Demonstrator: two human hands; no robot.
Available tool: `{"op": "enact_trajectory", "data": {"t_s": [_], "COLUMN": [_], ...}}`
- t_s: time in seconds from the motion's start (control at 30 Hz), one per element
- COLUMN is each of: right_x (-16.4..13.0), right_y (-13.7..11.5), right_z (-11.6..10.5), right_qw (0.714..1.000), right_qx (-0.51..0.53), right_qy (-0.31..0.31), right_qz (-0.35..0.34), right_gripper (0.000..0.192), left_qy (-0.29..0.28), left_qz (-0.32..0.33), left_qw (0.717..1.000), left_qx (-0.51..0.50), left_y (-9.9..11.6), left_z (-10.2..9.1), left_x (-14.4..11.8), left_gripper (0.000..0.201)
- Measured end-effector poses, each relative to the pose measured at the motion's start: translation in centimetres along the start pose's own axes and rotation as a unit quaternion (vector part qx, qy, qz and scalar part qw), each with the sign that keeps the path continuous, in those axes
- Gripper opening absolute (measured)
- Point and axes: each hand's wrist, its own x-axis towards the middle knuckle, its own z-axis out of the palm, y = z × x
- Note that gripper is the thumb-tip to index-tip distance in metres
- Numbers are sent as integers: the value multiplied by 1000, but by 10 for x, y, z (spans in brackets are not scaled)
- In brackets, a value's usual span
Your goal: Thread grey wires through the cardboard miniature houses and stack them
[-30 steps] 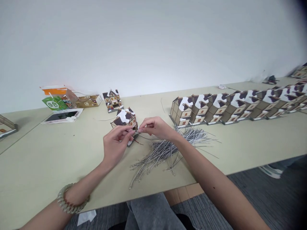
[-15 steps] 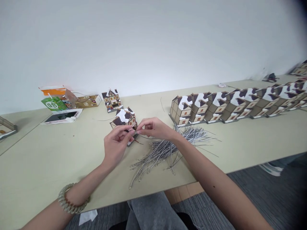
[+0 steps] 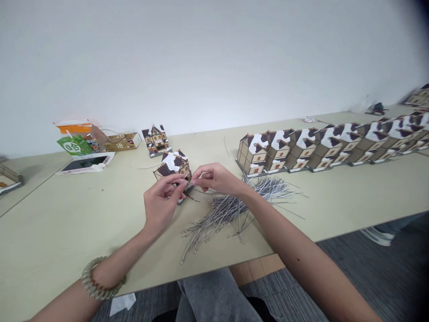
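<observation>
A thin grey wire (image 3: 189, 183) is pinched between both hands at the centre of the frame, too fine to trace along its length. The left hand (image 3: 161, 203) and the right hand (image 3: 216, 179) meet fingertip to fingertip, each closed on the wire. Just behind them a small model house (image 3: 173, 166) stands on the table (image 3: 67, 214), its lower front hidden by the fingers. A heap of grey wires (image 3: 231, 208) lies right of centre. A row of houses (image 3: 321, 145) runs to the right edge, blurring there.
</observation>
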Motion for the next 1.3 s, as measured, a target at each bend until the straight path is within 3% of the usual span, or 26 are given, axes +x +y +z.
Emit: {"op": "enact_trajectory", "data": {"t_s": [0.43,0.6,0.67,0.8,1.03,1.17,1.3], "right_x": [2,2,2,1,0,-1,-2], "right_y": [4,3,1,-5,-23,-24,-17], "right_z": [-3,-4,-5,-10,-17,-15,-9], "right_qw": [998,994,988,960,869,863,906], "right_qx": [58,97,123,215,416,441,394], "right_qy": [-17,41,85,157,216,196,102], "right_qz": [14,-6,-28,-83,-159,-148,-112], "right_gripper": [26,31,32,27,12,7,14], "left_qy": [-1,-30,-66,-159,-238,-206,-133], "left_qz": [13,76,135,277,320,321,307], "left_qw": [1000,996,983,925,868,866,894], "left_qx": [-4,46,103,209,295,323,300], "left_y": [-1,-3,-5,-12,-30,-30,-15], "left_z": [0,-1,-1,-2,-5,-4,0], "left_x": [0,0,0,1,3,2,-2], "left_gripper": [23,18,11,15,21,19,21]}}
